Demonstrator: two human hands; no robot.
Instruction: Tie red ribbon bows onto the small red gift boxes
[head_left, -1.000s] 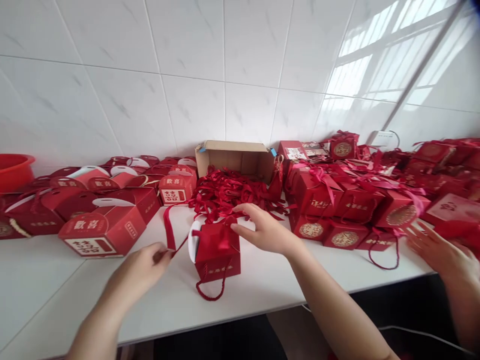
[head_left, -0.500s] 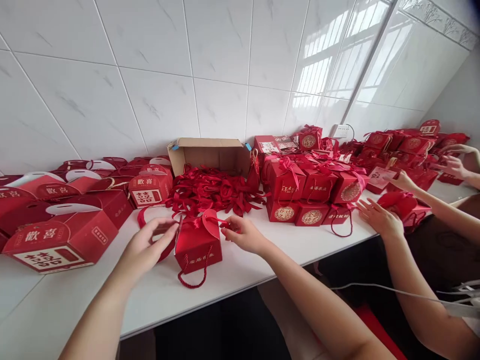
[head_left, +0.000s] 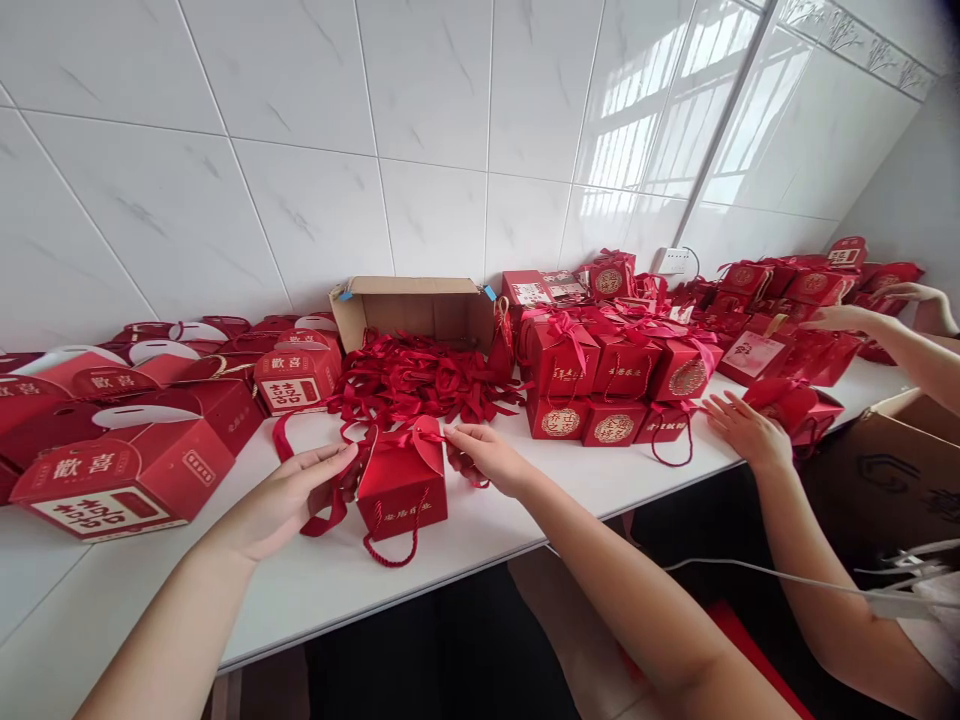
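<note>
A small red gift box [head_left: 403,505] with gold lettering and a twisted cord handle [head_left: 394,560] stands upright on the white table in front of me. A red ribbon [head_left: 405,442] runs through its folded top. My left hand [head_left: 300,490] is at the box's left side, thumb and fingers closed on the ribbon; its fingertips are partly hidden. At the right side, my right hand [head_left: 484,460] pinches the ribbon close to the rounded top flap. Loose ribbon hangs below both hands.
Behind the box, a pile of red ribbons [head_left: 420,375] spills from an open cardboard box [head_left: 412,300]. Larger red boxes [head_left: 135,465] crowd the left. Stacked ribboned boxes [head_left: 562,365] stand to the right. A co-worker's hand [head_left: 750,430] rests beside another red box [head_left: 799,405].
My left fingers have closed together on the ribbon at the box's side. My right hand stays at the top flap. At the far right, a co-worker's hand has moved up and away.
</note>
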